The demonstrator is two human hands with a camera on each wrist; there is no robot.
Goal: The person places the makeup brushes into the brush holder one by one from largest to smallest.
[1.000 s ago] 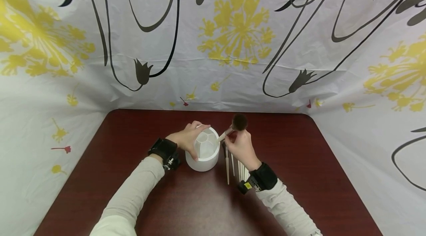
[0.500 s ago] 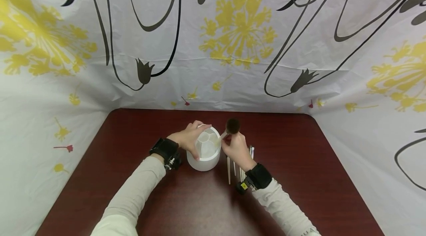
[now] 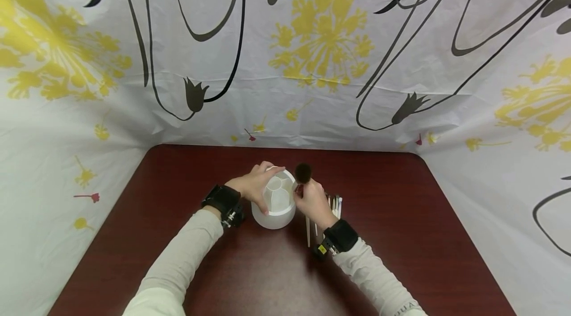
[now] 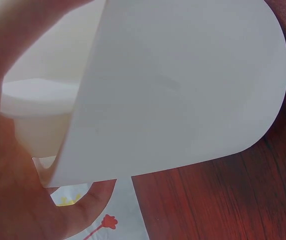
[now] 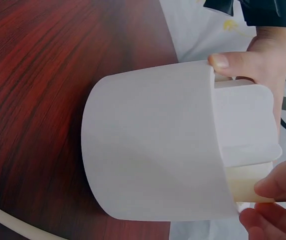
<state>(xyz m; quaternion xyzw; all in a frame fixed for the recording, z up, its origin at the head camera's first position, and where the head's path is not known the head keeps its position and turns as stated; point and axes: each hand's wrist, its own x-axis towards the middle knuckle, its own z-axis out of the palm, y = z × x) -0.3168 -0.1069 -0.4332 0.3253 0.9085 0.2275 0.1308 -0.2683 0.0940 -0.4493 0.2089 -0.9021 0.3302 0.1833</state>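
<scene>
A white round divided holder [image 3: 273,220] stands on the table. My left hand [image 3: 252,187] grips its left side, thumb at the near rim and fingers at the far rim. In the right wrist view the left thumb [image 5: 225,62] lies on the edge of the holder [image 5: 153,145]. My right hand [image 3: 314,204] pinches a makeup brush [image 3: 303,173] at the holder's right rim, its dark round bristles pointing up. The lower end of its handle is hidden in the head view. The right fingers [image 5: 275,185] are at the holder's mouth.
Several slim brushes [image 3: 335,204] lie on the dark red table [image 3: 258,276] right of the holder, partly under my right hand and wrist. A pale brush handle [image 5: 20,223] shows in the right wrist view. A patterned white cloth [image 3: 285,123] hangs behind the table.
My right hand has moved left and slightly down with the makeup brush, bringing it against the holder's right rim. More of the lying brushes shows right of the hand. The left hand keeps its grip.
</scene>
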